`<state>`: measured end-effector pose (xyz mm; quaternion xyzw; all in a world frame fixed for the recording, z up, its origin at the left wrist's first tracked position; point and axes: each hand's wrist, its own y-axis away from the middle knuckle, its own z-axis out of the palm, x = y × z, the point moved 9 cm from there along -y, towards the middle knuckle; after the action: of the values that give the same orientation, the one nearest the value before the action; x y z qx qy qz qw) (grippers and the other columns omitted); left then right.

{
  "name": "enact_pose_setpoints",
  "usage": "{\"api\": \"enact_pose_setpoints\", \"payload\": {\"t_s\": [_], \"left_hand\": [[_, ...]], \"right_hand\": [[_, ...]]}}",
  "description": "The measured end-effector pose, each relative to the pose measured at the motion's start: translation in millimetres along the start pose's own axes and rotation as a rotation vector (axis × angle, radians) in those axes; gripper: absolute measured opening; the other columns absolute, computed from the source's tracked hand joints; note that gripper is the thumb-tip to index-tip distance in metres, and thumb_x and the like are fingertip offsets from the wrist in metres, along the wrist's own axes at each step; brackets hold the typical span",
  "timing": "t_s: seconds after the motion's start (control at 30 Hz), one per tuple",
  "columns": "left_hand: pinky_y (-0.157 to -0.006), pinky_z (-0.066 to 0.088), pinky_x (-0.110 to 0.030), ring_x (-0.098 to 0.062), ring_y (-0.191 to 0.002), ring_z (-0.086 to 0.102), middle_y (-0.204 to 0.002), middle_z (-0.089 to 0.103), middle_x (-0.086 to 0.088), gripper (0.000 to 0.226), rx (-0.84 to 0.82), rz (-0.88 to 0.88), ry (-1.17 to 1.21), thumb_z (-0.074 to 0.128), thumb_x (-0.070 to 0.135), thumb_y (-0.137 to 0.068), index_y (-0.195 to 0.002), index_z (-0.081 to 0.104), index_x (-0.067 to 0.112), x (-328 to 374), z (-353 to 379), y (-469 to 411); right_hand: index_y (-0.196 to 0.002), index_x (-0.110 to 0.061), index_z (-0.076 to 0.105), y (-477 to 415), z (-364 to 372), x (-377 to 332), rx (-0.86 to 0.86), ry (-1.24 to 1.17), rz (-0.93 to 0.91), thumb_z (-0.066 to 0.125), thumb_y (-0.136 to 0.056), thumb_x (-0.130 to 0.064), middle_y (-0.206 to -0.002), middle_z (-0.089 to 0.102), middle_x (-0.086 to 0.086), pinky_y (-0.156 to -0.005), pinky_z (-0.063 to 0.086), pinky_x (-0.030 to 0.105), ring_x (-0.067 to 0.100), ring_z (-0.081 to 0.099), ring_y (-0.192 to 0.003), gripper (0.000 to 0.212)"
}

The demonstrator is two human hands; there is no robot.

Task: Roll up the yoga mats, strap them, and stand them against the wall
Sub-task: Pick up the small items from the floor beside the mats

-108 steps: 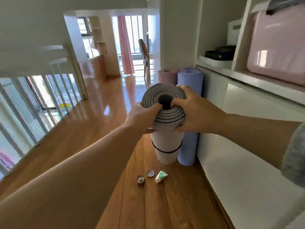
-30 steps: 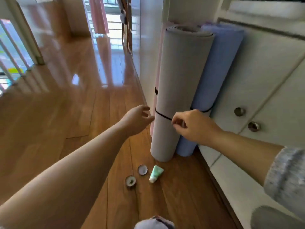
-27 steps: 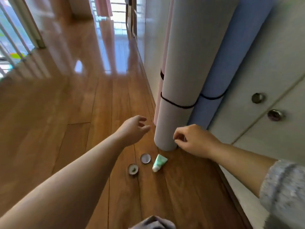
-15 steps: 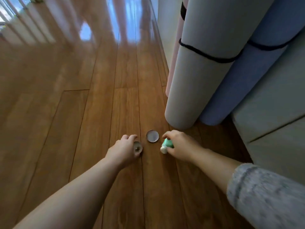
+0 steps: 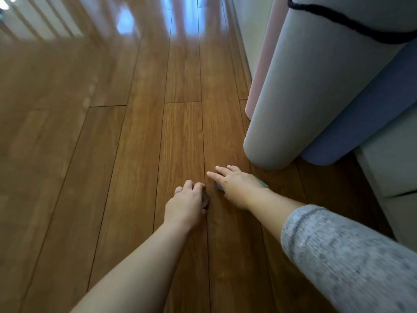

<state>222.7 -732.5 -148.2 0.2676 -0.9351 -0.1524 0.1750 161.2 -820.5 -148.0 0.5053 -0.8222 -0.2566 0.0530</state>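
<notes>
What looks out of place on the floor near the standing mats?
The mats stand upright and nothing is spilled. The odd bits are small items under both hands: a round tin under the left hand, a green tube under the right hand.

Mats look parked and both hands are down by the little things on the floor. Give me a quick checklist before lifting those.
1. Grey mat standing on end: ok.
2. Black strap round it: ok.
3. Blue mat and pink mat upright behind it: ok.
4. Left hand closed on small round tin: ok.
5. Right hand grips green tube: cannot tell, mostly hidden.
6. Loose lid under right hand: cannot tell whether held.
</notes>
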Motion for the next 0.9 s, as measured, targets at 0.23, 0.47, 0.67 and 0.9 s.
{"api": "enact_pose_setpoints", "payload": {"t_s": [0.23, 0.47, 0.67, 0.9], "left_hand": [[-0.088, 0.054, -0.032, -0.019, -0.123, 0.044, -0.134, 0.043, 0.0, 0.056, 0.019, -0.019, 0.074, 0.065, 0.029, -0.089, -0.138, 0.039, 0.026, -6.3, -3.2, -0.5], [-0.091, 0.048, -0.026, -0.019, -0.116, 0.053, -0.129, 0.047, -0.004, 0.06, 0.11, -0.123, 0.543, 0.073, 0.03, -0.083, -0.135, 0.045, 0.02, -2.9, -19.5, -0.7], [-0.075, 0.049, -0.016, -0.004, -0.097, 0.057, -0.113, 0.06, 0.006, 0.052, 0.091, -0.075, 0.906, 0.077, 0.032, -0.078, -0.122, 0.052, 0.02, 6.6, -41.9, 7.1], [-0.071, 0.056, -0.021, -0.015, -0.097, 0.064, -0.111, 0.063, -0.002, 0.046, -0.109, -0.019, 1.13, 0.071, 0.018, -0.085, -0.126, 0.051, 0.02, 24.7, -61.1, 18.9]], "right_hand": [[-0.145, -0.024, 0.036, 8.7, -15.2, 4.0, 0.271, -0.156, 0.017, 0.058, -0.093, -0.023, -0.136, 0.049, 0.003, -0.093, 0.052, 0.036, 0.023, 0.052, -0.119, 0.056], [-0.11, -0.016, 0.057, 32.9, -33.8, 37.0, 0.514, -1.054, 0.256, 0.074, -0.082, -0.028, -0.102, 0.062, -0.003, -0.071, 0.049, 0.011, 0.007, 0.06, -0.092, 0.035], [-0.111, -0.008, 0.059, 51.2, -27.9, 20.5, 0.499, -1.517, 0.224, 0.075, -0.081, -0.018, -0.106, 0.066, 0.008, -0.089, 0.056, 0.036, 0.02, 0.066, -0.1, 0.035], [-0.119, -0.008, 0.055, 59.7, -34.1, 5.6, 0.367, -1.661, 0.119, 0.07, -0.084, -0.012, -0.122, 0.057, 0.012, -0.092, 0.054, 0.044, 0.029, 0.062, -0.11, 0.039]]}}
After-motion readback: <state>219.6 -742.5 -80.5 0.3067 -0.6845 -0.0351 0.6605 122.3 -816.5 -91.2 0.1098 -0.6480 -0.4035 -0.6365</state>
